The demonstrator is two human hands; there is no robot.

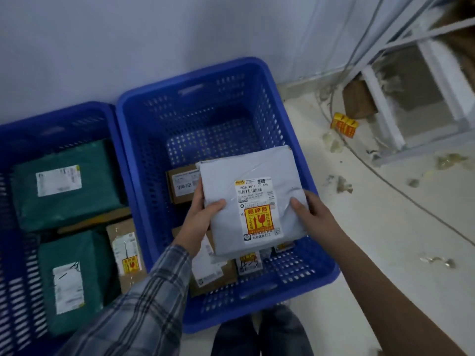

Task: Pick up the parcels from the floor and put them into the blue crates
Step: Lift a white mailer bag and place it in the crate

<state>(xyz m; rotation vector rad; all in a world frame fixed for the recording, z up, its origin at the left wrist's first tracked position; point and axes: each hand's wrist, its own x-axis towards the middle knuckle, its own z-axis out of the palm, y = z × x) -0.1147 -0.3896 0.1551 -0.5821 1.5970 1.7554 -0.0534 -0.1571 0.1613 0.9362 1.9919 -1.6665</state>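
Observation:
A flat white parcel (246, 170) with a shipping label and a yellow-red fragile sticker hangs over the middle blue crate (318, 211). My left hand (203, 214) grips its left edge and my right hand (312, 210) grips its right edge. Under it in that crate lie small brown cardboard boxes (182, 186), partly hidden by the parcel. The left blue crate (51, 116) holds two green bagged parcels (64, 186) and a brown box (126, 250).
Both crates stand against a pale wall. To the right is a dirty white floor with scraps, a small yellow-red carton (344, 124), a cable, and a metal rack leg (385, 119). My feet (262, 332) are just in front of the middle crate.

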